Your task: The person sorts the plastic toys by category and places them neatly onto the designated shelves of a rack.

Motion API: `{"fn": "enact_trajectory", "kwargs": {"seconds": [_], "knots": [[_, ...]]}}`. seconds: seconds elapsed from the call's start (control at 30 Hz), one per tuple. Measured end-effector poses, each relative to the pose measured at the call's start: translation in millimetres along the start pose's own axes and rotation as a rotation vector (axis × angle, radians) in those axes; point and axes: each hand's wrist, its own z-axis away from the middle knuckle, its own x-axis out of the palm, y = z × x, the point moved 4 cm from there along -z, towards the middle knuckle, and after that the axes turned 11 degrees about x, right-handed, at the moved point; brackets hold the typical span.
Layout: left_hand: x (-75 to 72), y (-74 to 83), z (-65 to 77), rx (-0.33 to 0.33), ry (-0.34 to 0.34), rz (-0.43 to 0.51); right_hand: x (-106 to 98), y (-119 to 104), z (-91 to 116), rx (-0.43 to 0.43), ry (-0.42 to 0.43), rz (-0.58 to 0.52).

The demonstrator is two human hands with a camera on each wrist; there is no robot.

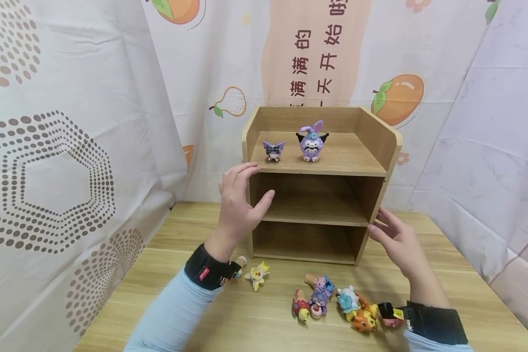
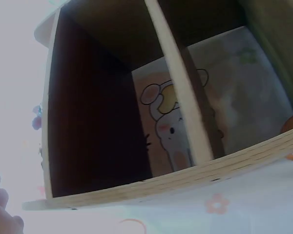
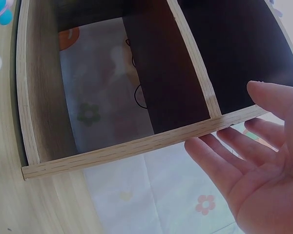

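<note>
A small wooden shelf unit point(image 1: 343, 152) stands upright on the table. On its top board sit a small figurine with purple ears point(image 1: 273, 151) and a larger purple figurine with a bunny ear point(image 1: 311, 146). My left hand point(image 1: 242, 195) is raised at the unit's left front edge, thumb spread from the fingers, holding nothing; whether it touches the wood I cannot tell. My right hand point(image 1: 396, 239) is at the right side panel point(image 3: 122, 145), fingers along its outer side and thumb near the front edge. Its fingers look loosely extended in the right wrist view.
On the table point(image 1: 229, 327) before the unit lie several figurines: a yellow one point(image 1: 257, 275), a red one point(image 1: 300, 305), a purple one point(image 1: 320, 296), a white-and-blue one point(image 1: 347, 298) and an orange one point(image 1: 364, 320). A printed curtain point(image 1: 220, 58) hangs behind.
</note>
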Motion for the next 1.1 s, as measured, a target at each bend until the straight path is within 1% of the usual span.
{"fn": "enact_trajectory", "kwargs": {"seconds": [0.2,0.33,0.47,0.57,0.7,0.83,0.97,1.1], "knots": [[-3.6,-7.7,19.0,-0.078,0.011,0.004,-2.7,-3.3,1.3,-0.008,0.027,0.028],[-5.9,-12.8,29.5,-0.127,0.032,0.014,-8.0,-8.8,3.2,-0.038,0.073,0.026],[-7.0,-16.2,38.3,-0.194,0.041,0.019,-13.9,-14.6,4.7,-0.082,0.131,0.025],[-7.5,-17.5,44.9,-0.249,0.032,0.012,-17.8,-20.5,6.7,-0.096,0.181,0.04],[-7.6,-20.0,55.2,-0.34,0.004,0.004,-22.3,-31.3,10.7,-0.102,0.242,0.058],[-6.6,-22.7,64.1,-0.431,-0.015,0.027,-25.5,-41.3,15.3,-0.113,0.285,0.063],[-5.0,-26.0,71.9,-0.51,-0.021,0.072,-26.5,-49.3,19.0,-0.12,0.29,0.066],[-1.5,-29.3,80.4,-0.576,-0.022,0.139,-24.4,-56.7,22.3,-0.156,0.251,0.08]]}}
